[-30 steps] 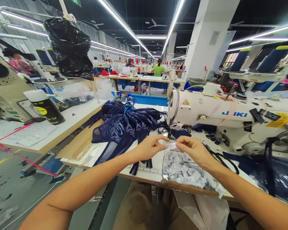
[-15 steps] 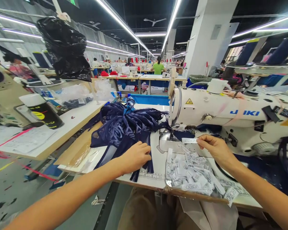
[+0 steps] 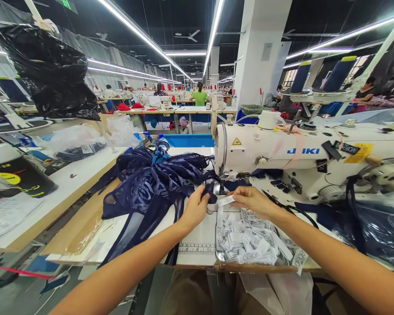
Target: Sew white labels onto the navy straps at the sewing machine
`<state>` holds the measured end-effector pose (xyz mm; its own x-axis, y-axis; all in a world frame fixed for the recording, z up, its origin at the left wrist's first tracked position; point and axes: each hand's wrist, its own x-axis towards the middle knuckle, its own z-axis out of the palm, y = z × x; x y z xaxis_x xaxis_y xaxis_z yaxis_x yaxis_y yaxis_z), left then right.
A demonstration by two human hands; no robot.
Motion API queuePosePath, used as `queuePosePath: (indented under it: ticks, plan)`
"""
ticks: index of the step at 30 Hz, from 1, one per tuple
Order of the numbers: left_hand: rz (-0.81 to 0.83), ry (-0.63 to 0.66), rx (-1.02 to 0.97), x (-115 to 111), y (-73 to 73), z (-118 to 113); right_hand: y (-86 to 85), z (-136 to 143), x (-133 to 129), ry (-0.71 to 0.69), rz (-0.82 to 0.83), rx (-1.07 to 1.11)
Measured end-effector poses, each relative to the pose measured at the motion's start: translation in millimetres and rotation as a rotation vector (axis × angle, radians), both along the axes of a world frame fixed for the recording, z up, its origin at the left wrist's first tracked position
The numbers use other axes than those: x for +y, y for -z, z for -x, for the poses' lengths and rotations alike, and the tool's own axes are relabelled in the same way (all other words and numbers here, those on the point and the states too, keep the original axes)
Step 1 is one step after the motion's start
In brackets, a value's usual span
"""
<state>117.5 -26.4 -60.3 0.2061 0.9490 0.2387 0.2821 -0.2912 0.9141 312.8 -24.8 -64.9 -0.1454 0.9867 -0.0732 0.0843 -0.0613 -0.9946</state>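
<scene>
My left hand (image 3: 197,207) pinches a piece of the navy fabric just in front of the sewing machine's needle area. Between the thumb and fingers of my right hand (image 3: 252,200) is a small white label (image 3: 226,200) with dark print, close to the fabric. The white sewing machine (image 3: 269,146) stands behind and to the right of both hands. A heap of navy lace garments (image 3: 147,183) lies left of the needle. Below my right hand, many loose white labels (image 3: 252,240) are piled at the table's front edge.
At the left, a side table (image 3: 82,181) bears a black can (image 3: 26,175), papers and plastic bags. A black plastic bag (image 3: 49,70) hangs above it. Navy fabric in clear plastic (image 3: 374,223) lies at the right. People sit at machines farther back.
My left hand has moved up and right and taken hold of navy fabric near the needle. My right hand has brought the label left, towards it. The view has turned right.
</scene>
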Motion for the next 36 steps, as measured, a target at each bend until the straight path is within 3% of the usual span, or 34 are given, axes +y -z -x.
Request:
queuePosePath:
  ticks: [5,8,12,16,23,28,36]
  plan:
    - [0.158,0.049,-0.132,8,9.3,-4,-0.9,-40,-5,0.19,-0.161,-0.286]
    - [0.212,0.057,-0.222,7,7.3,-6,-13.8,-46,-22,0.116,-0.17,-0.222]
    - [0.264,0.111,-0.218,2,-1.8,-4,-31.0,-18,-41,-0.078,-0.134,-0.096]
    - [0.296,0.217,-0.168,-5,-10.5,4,-35.2,19,-39,-0.164,-0.184,-0.053]
    - [0.376,0.285,-0.191,-13,-19.6,14,-30.4,45,-28,-0.078,-0.24,-0.196]
    - [0.353,0.262,-0.15,-12,-21.9,13,-26.2,47,-24,-0.005,-0.31,-0.242]
    - [0.407,0.164,-0.171,-10,-17.1,7,-23.3,47,-22,-0.014,-0.271,-0.276]
